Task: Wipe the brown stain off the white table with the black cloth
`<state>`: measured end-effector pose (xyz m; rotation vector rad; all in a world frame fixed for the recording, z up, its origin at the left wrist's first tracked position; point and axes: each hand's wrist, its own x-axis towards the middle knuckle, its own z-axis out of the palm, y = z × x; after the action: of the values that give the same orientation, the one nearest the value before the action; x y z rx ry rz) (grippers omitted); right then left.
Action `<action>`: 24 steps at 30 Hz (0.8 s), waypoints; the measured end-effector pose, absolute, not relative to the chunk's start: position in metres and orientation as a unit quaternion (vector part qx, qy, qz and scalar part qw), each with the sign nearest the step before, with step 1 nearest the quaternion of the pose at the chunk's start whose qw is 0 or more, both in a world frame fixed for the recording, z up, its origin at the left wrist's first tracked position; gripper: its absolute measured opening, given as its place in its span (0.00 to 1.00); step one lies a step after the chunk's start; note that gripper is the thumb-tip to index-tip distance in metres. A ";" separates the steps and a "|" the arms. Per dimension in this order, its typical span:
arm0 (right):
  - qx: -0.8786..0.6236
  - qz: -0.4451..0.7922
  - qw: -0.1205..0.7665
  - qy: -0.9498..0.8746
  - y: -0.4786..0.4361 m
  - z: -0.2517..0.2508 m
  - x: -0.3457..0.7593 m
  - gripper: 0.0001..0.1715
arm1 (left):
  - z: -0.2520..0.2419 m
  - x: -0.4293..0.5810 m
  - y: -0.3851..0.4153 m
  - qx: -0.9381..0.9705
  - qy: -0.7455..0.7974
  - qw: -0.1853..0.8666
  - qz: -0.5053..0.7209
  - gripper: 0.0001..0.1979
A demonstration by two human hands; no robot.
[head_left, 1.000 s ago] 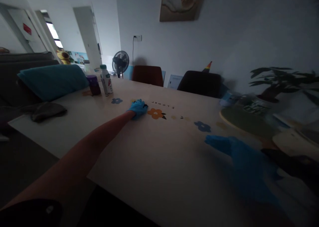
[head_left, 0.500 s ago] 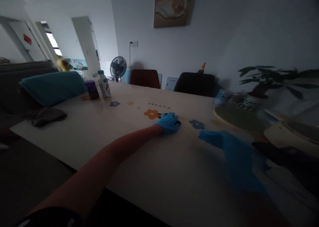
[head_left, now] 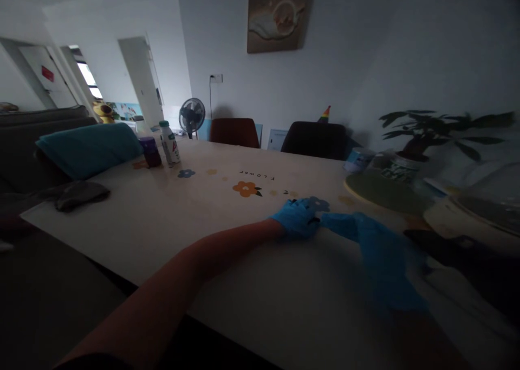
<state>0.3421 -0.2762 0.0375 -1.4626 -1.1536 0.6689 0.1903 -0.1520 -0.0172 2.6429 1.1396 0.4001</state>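
One jar (head_left: 152, 157), seemingly dark-filled; left hand (head_left: 298, 219) over table (head_left: 179, 213).

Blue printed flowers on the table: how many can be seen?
2: one blue flower near the white bottle, a second flower partly covered by the left hand. More may be hidden.

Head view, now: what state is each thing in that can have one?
Left hand, blue-gloved, low at the tabletop, grip unclear
Right hand, blue-gloved, blurred, grip unclear
White bottle, upright, capped
Purple-topped container, upright
Grey cloth, crumpled
Teal cloth, draped
Fan, upright; spinning, cannot tell
Potted plant, upright
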 end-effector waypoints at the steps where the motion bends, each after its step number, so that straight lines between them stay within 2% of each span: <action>1: -0.618 0.279 0.552 -0.485 -0.278 0.038 0.342 0.26 | -0.016 0.186 -0.154 0.904 0.390 0.118 0.132 0.25; 8: -0.606 0.293 0.558 -0.485 -0.284 0.041 0.339 0.27 | -0.014 0.134 -0.153 0.900 0.416 0.085 0.099 0.19; 24: -0.613 0.347 0.572 -0.422 -0.261 0.014 0.358 0.27 | 0.007 -0.061 -0.108 0.705 0.702 0.065 0.078 0.18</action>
<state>0.3584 -0.2606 0.0143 -1.4368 -0.9889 0.8133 -0.0613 -0.1077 0.0065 2.1287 2.1176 0.2343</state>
